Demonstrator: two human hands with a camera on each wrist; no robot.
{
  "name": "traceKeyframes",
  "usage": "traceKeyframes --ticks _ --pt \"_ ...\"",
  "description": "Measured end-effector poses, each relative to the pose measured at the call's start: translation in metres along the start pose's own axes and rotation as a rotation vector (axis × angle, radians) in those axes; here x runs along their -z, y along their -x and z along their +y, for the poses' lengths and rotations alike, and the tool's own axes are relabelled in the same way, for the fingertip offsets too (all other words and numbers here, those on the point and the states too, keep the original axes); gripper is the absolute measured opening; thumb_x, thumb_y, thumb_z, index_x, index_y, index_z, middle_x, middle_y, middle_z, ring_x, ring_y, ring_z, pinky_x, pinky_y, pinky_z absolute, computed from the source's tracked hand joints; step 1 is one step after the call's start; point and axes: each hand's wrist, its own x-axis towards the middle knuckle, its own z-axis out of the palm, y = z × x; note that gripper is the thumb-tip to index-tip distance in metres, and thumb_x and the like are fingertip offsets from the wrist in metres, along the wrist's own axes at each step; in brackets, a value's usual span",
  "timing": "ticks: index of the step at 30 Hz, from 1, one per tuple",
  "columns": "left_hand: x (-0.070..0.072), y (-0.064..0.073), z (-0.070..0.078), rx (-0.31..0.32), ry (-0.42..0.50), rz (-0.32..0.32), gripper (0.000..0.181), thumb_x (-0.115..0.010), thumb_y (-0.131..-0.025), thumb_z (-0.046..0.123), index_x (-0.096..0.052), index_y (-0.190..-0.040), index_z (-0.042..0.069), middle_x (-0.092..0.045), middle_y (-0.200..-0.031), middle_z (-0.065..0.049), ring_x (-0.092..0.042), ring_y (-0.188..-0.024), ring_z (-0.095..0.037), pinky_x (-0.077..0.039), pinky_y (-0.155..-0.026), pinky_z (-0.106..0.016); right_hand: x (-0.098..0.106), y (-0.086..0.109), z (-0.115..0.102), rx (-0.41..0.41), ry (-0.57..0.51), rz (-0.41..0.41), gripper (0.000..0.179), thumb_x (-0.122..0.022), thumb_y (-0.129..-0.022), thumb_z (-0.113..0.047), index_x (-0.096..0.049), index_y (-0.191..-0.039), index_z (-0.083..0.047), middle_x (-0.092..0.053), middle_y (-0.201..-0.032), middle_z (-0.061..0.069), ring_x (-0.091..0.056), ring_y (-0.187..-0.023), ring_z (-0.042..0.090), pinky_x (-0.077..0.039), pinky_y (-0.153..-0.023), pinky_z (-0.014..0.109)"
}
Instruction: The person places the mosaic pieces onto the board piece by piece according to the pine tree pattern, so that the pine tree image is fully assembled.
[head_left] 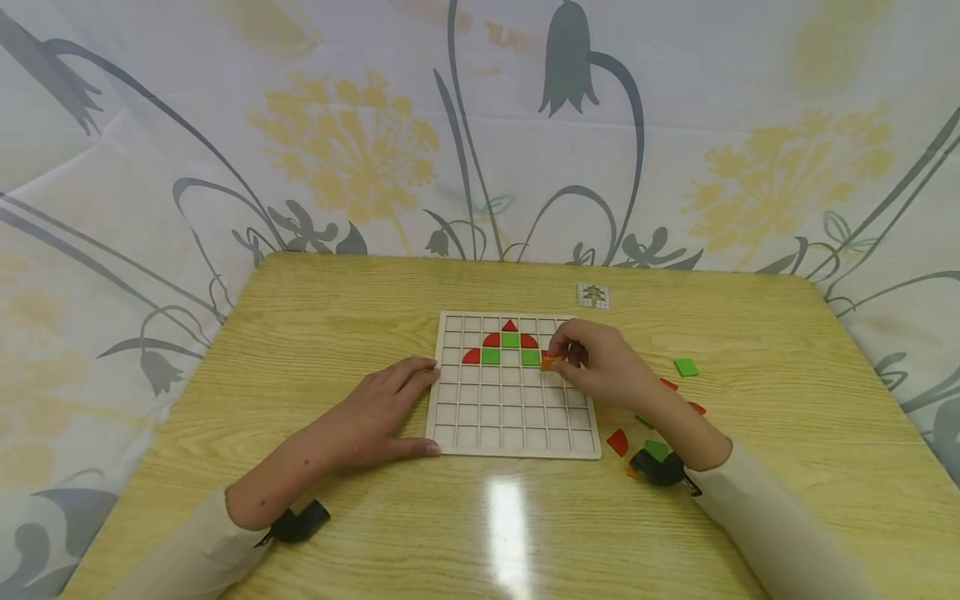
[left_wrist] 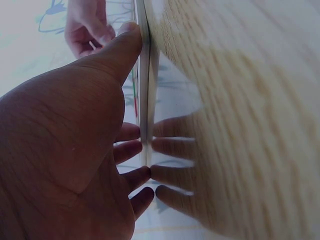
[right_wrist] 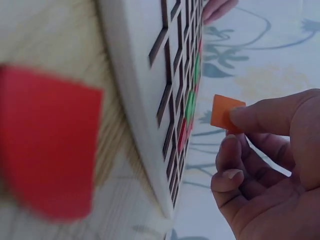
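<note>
Orange tile (right_wrist: 226, 111): over the right part of the grid board (head_left: 512, 417), pinched between thumb and fingers of the right hand (head_left: 598, 360). Thin; judged light, stiff, fairly slick, unlikely to break. Best held by opposite edges, leaving the underside free. Left hand (head_left: 381, 414): unclenched, fingers and thumb against the board's left edge. Red and green pieces (head_left: 510, 340) occupy upper cells. Loose pieces (head_left: 617, 442) lie right of the board; a pattern card (head_left: 593, 296) lies beyond it. Table (head_left: 360, 300): wood-grained, glossy, reflecting light. Background: flower-printed backdrop (head_left: 480, 125).
</note>
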Motion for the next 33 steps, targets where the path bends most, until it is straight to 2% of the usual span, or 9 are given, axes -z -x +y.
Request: traceKeyframes --ticks 8,15,19,28,33 --pt "0.0 -0.001 0.0 0.004 0.004 -0.012 0.1 -0.069 -0.094 0.068 -0.034 -0.165 0.006 -0.031 -0.169 -0.011 -0.032 -0.156 -0.034 -0.035 -0.12 -0.061 -0.015 -0.025 -0.008 -0.022 -0.032 -0.024 0.01 -0.072 -0.097 0.0 -0.071 -0.1 -0.01 -0.069 -0.094 0.001 -0.06 -0.079 0.018 -0.051 -0.069 0.032" --pt "0.0 0.0 -0.001 0.001 0.003 -0.007 0.1 -0.07 -0.094 0.067 -0.035 -0.164 0.005 -0.032 -0.168 -0.012 -0.033 -0.156 -0.034 -0.036 -0.119 -0.061 -0.024 -0.041 -0.016 -0.111 -0.032 -0.04 0.001 -0.072 -0.1 -0.006 -0.072 -0.101 -0.007 -0.069 -0.095 0.002 -0.058 -0.078 0.02 -0.05 -0.073 0.037" --pt "0.0 0.0 0.0 0.0 0.003 -0.003 0.101 -0.072 -0.093 0.066 -0.036 -0.164 0.005 -0.032 -0.168 -0.012 -0.033 -0.155 -0.034 -0.036 -0.119 -0.06 -0.027 -0.048 -0.02 -0.144 -0.018 -0.035 0.005 -0.07 -0.1 -0.006 -0.072 -0.102 -0.002 -0.07 -0.096 0.005 -0.058 -0.079 0.022 -0.05 -0.074 0.039" --pt "-0.001 -0.001 -0.001 -0.008 -0.002 0.003 0.1 -0.072 -0.093 0.066 -0.036 -0.164 0.005 -0.033 -0.167 -0.012 -0.034 -0.155 -0.034 -0.036 -0.119 -0.061 -0.033 -0.053 -0.019 -0.18 0.012 -0.03 0.004 -0.07 -0.099 -0.003 -0.073 -0.1 -0.005 -0.071 -0.098 0.007 -0.06 -0.084 0.024 -0.052 -0.078 0.04" --pt "-0.001 -0.001 -0.001 -0.003 -0.003 -0.006 0.1 -0.07 -0.094 0.066 -0.035 -0.164 0.005 -0.032 -0.168 -0.012 -0.033 -0.155 -0.034 -0.036 -0.119 -0.061 -0.034 -0.053 -0.017 -0.169 0.029 -0.039 0.003 -0.073 -0.097 -0.003 -0.075 -0.096 -0.005 -0.07 -0.099 0.008 -0.06 -0.086 0.024 -0.052 -0.079 0.039"
